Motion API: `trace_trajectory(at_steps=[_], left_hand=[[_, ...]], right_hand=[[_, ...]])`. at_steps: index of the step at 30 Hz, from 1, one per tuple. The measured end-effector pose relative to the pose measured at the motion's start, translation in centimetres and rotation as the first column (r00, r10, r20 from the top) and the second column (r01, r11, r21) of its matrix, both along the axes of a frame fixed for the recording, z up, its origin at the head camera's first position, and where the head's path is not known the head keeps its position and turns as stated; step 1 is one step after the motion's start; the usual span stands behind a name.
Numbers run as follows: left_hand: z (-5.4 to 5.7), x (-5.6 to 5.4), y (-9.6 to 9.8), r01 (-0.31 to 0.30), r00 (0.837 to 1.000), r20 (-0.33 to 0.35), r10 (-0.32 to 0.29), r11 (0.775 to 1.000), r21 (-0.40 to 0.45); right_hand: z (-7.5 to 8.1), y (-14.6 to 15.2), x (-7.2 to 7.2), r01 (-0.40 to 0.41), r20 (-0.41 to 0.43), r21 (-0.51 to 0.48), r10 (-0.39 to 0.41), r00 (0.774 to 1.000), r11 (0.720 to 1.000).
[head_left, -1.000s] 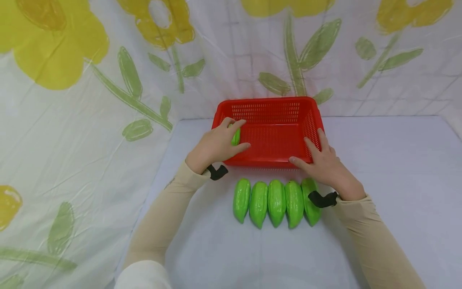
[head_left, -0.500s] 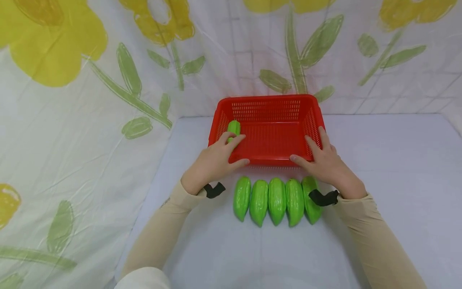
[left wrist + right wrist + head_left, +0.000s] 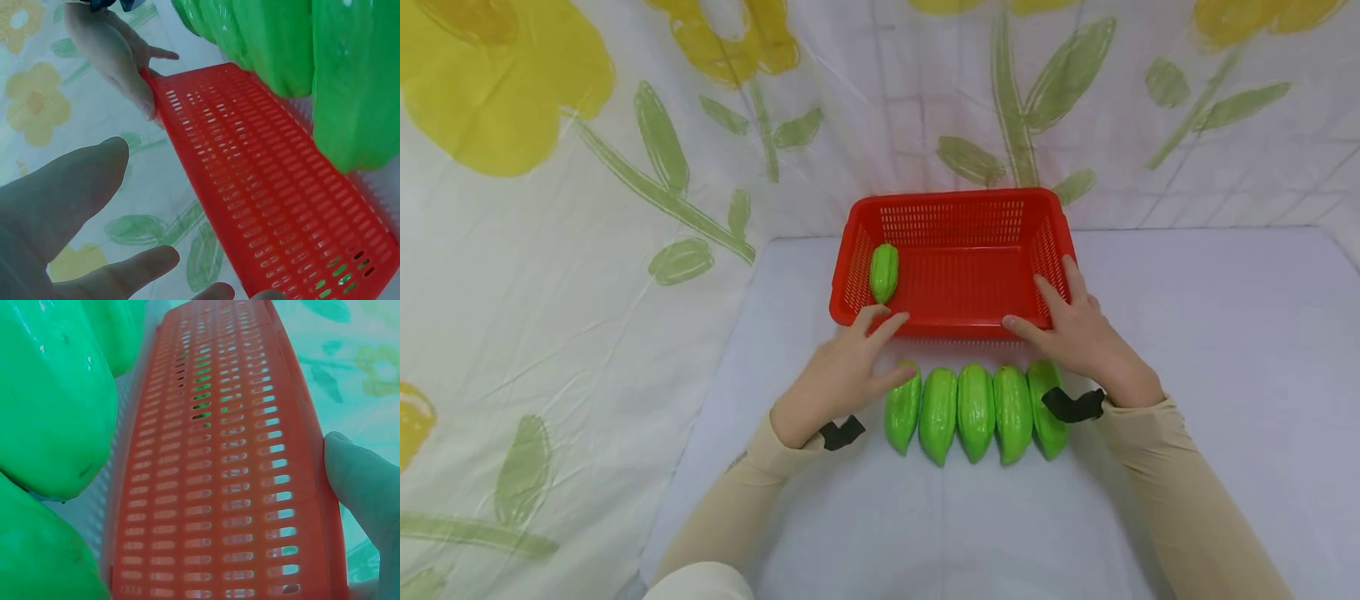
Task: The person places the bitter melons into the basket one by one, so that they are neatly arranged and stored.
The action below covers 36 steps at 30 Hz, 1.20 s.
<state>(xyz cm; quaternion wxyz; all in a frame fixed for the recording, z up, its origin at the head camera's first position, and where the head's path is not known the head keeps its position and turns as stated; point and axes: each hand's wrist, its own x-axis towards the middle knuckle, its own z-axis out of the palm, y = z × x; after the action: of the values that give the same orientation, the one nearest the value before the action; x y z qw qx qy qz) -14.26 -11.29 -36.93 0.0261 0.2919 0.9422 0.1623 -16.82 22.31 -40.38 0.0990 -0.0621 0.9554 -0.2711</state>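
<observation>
My left hand (image 3: 841,371) hovers in front of the basket's near left corner, fingers spread and holding nothing. Its thumb overlaps the leftmost of several glossy green ridged fruits (image 3: 976,412) in the head view; these stand in a row, pointed ends towards me. Inside the red plastic basket (image 3: 962,326), one green ridged fruit (image 3: 884,273) lies against the left wall. My right hand (image 3: 1086,337) rests on the basket's near right corner, fingers spread, thumb along the front rim. In the right wrist view, the right thumb (image 3: 359,481) touches the rim of the slotted wall (image 3: 212,487).
A white cloth covers the table (image 3: 955,525). Behind the basket and along the left hangs a curtain (image 3: 880,100) printed with yellow flowers and green leaves. Black straps circle both wrists.
My left hand has let go of the ridged fruit in the basket and drawn back over the front rim, towards me. The right hand has stayed at the basket's corner.
</observation>
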Motion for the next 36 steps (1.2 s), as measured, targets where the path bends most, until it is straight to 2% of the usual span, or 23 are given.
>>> trace_trajectory(at_steps=[8,13,20,27,33,36], left_hand=[[-1.4,1.1,-0.1,-0.007,1.000,0.026,0.007,1.000,-0.001],[-2.3,1.5,-0.3,-0.010,0.998,0.069,0.010,1.000,-0.001],[-3.9,1.5,-0.5,0.003,0.991,0.131,-0.003,1.000,0.005],[-5.4,1.4,-0.2,-0.012,0.978,0.209,0.011,1.000,0.002],[-6.6,1.4,0.0,-0.032,0.976,0.215,0.033,0.999,-0.009],[-6.8,1.4,0.1,-0.039,0.974,0.222,0.036,0.999,0.009]], right_hand=[[0.1,0.0,0.0,-0.001,0.001,-0.004,0.001,1.000,1.000],[0.1,0.0,-0.1,0.000,0.001,0.000,0.000,1.000,1.000],[0.2,0.1,-0.1,-0.008,0.000,0.002,0.008,1.000,1.000],[0.2,0.0,-0.2,0.001,-0.002,-0.002,-0.001,1.000,1.000],[0.0,0.1,-0.2,-0.006,0.002,0.001,0.006,1.000,1.000],[0.0,0.1,-0.2,-0.004,0.006,-0.001,0.004,1.000,1.000]])
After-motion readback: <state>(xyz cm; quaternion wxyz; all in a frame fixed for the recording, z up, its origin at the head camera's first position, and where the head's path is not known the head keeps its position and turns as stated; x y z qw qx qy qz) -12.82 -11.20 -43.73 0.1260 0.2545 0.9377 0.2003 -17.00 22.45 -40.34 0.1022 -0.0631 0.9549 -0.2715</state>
